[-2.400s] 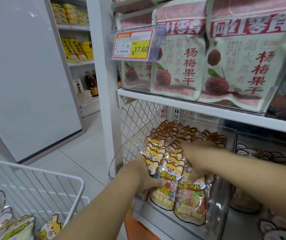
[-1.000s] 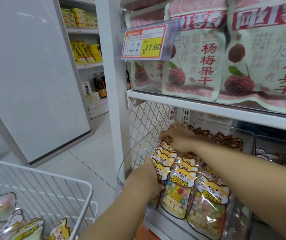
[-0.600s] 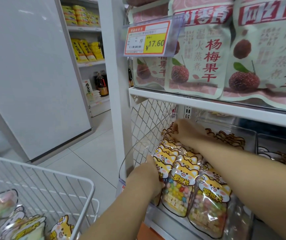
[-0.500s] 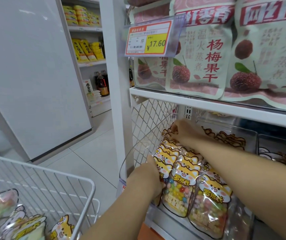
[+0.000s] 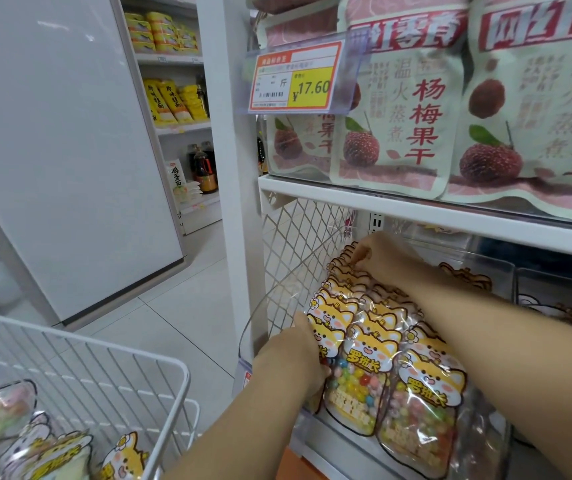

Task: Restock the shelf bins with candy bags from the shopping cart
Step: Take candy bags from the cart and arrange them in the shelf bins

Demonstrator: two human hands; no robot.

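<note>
Cart point(image 5: 111, 355) at lower left, spare bags point(image 5: 52, 455) lying inside. Past it, the left hand point(image 5: 295, 362) curls round the near left edge of the candy bags point(image 5: 367, 362), which stand in rows in the clear shelf bin point(image 5: 270, 317) — thumb up along them. The right hand point(image 5: 381, 258) rests on the rearmost tops, its fingers hidden, so its grip cannot be told. Above hangs a price tag point(image 5: 295, 79).

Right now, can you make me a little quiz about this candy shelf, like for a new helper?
1. True or false: the shopping cart is empty.
2. The price tag shows: A 17.60, B 7.10, C 27.00?
3. Fill in: the left hand holds the front of the candy bags; the right hand touches the row's ____.
Key: 1 false; 2 A; 3 back.
</note>
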